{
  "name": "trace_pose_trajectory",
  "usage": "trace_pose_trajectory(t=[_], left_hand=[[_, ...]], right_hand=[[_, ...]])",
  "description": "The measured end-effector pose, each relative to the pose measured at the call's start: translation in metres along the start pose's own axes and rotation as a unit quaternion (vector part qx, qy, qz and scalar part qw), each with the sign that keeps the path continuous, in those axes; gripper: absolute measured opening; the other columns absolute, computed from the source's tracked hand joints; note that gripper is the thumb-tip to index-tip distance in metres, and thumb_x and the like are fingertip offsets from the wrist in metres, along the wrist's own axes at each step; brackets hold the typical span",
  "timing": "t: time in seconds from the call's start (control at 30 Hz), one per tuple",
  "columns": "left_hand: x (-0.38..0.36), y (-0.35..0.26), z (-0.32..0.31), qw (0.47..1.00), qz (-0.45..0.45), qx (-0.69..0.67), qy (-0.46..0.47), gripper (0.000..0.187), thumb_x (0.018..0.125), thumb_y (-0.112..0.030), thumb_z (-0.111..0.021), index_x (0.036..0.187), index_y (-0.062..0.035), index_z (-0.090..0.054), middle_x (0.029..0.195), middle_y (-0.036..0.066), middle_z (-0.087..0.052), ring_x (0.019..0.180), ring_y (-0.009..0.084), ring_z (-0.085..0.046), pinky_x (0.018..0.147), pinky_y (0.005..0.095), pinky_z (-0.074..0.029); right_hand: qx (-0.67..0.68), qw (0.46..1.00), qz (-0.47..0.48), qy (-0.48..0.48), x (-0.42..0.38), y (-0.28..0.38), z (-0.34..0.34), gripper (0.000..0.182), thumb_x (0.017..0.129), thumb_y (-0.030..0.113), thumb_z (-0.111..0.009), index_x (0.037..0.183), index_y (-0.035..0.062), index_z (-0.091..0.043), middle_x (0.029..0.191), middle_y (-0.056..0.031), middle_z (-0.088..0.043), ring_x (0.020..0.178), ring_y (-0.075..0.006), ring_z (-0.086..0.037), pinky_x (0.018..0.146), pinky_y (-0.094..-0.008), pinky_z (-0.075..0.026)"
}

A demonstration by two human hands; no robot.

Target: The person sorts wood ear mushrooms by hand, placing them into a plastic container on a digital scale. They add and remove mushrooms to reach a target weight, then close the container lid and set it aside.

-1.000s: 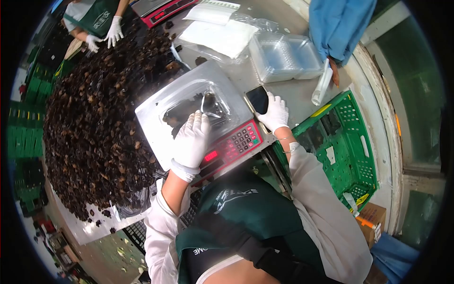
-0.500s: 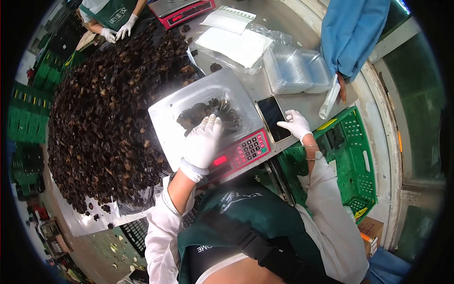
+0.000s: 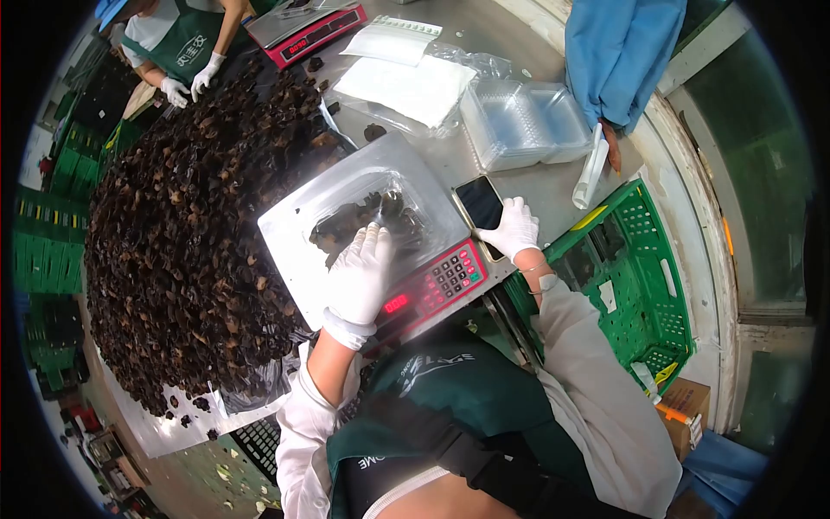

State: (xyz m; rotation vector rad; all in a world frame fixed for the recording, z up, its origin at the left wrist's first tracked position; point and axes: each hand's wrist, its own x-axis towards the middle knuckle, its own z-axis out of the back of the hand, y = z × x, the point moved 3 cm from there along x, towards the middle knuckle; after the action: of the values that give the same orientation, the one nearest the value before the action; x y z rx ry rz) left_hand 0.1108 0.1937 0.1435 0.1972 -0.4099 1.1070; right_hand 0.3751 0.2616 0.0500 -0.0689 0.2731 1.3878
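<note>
My left hand (image 3: pixel 361 272), in a white glove, lies with stretched fingers on dark wood-ear mushrooms (image 3: pixel 346 227) in a clear plastic tray (image 3: pixel 413 253). That tray sits on the metal pan of a red digital scale (image 3: pixel 443 284); the red display glows beside my wrist. My right hand (image 3: pixel 512 229), also gloved, rests over the right side of a smartphone (image 3: pixel 475 201) with a dark screen. Its fingers are extended and the thumb touches the phone, which lies against the scale's right edge. My right palm hides the phone's lower part.
A large heap of wood-ear mushrooms (image 3: pixel 190 251) fills the left. Nested clear trays (image 3: pixel 510 130), white sheets (image 3: pixel 406 86) and a second scale (image 3: pixel 316 35) stand behind. A green crate (image 3: pixel 644 285) is at right. Across the heap, a co-worker's gloved hands (image 3: pixel 190 86) touch mushrooms.
My right hand has moved left onto the phone, covering more of its screen. My left hand stays on the mushrooms in the tray. The whole view has shifted slightly.
</note>
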Motion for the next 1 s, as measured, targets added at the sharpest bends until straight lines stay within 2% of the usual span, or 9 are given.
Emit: trace_pose_trajectory(t=[0.4, 0.47, 0.8, 0.9, 0.97, 1.0], left_hand=[[0.001, 0.0, 0.001, 1.0, 0.002, 0.004, 0.0, 0.024, 0.082, -0.008, -0.055, 0.105, -0.0018, -0.058, 0.104, 0.015, -0.065, 0.094, 0.0264, -0.065, 0.076, 0.0328, -0.053], [0.002, 0.0, 0.0, 1.0, 0.004, -0.001, 0.001, 0.024, 0.082, -0.008, -0.055, 0.105, -0.0018, -0.058, 0.104, 0.015, -0.066, 0.094, 0.0264, -0.065, 0.076, 0.0329, -0.053], [0.001, 0.001, 0.0, 1.0, 0.001, -0.001, -0.003, 0.023, 0.082, -0.009, -0.055, 0.104, -0.0016, -0.059, 0.103, 0.016, -0.066, 0.094, 0.026, -0.066, 0.076, 0.0328, -0.053], [0.002, 0.0, 0.001, 1.0, 0.0, 0.001, -0.003, 0.024, 0.082, -0.009, -0.055, 0.104, -0.0015, -0.058, 0.103, 0.016, -0.066, 0.094, 0.0258, -0.065, 0.077, 0.0327, -0.053], [0.002, -0.001, 0.003, 1.0, 0.004, 0.0, 0.001, 0.024, 0.082, -0.009, -0.055, 0.104, -0.0014, -0.058, 0.104, 0.016, -0.066, 0.095, 0.0258, -0.065, 0.077, 0.0328, -0.053], [0.002, -0.001, 0.003, 1.0, 0.004, 0.0, 0.006, 0.024, 0.082, -0.009, -0.054, 0.104, -0.0012, -0.058, 0.104, 0.016, -0.065, 0.095, 0.0257, -0.065, 0.077, 0.0328, -0.053]], right_hand=[[0.012, 1.0, -0.004, -0.012, 0.007, 0.0, -0.007, 0.073, 0.057, 0.052, -0.078, 0.106, 0.005, -0.052, 0.107, -0.0132, -0.052, 0.106, -0.0286, -0.052, 0.086, -0.0443, -0.043], [0.017, 0.999, 0.01, -0.028, 0.006, 0.0, -0.005, 0.069, 0.058, 0.048, -0.078, 0.103, 0.0041, -0.051, 0.105, -0.015, -0.051, 0.101, -0.0325, -0.053, 0.085, -0.0443, -0.043], [-0.015, 1.0, 0.018, -0.021, 0.004, 0.0, -0.006, 0.069, 0.059, 0.05, -0.076, 0.105, 0.0053, -0.05, 0.104, -0.0142, -0.051, 0.1, -0.031, -0.054, 0.084, -0.0454, -0.044], [-0.026, 0.999, 0.019, -0.022, 0.007, -0.008, -0.005, 0.069, 0.059, 0.051, -0.075, 0.105, 0.0047, -0.053, 0.107, -0.0136, -0.051, 0.099, -0.0301, -0.055, 0.084, -0.0426, -0.044], [0.115, 0.992, 0.033, 0.024, 0.016, -0.026, -0.006, 0.07, 0.059, 0.054, -0.074, 0.104, 0.0046, -0.055, 0.109, -0.0132, -0.053, 0.097, -0.0286, -0.057, 0.084, -0.0376, -0.045], [0.169, 0.983, 0.043, 0.05, 0.019, -0.035, -0.003, 0.071, 0.06, 0.055, -0.075, 0.109, 0.0063, -0.056, 0.11, -0.0117, -0.055, 0.098, -0.0271, -0.058, 0.085, -0.0339, -0.046]])
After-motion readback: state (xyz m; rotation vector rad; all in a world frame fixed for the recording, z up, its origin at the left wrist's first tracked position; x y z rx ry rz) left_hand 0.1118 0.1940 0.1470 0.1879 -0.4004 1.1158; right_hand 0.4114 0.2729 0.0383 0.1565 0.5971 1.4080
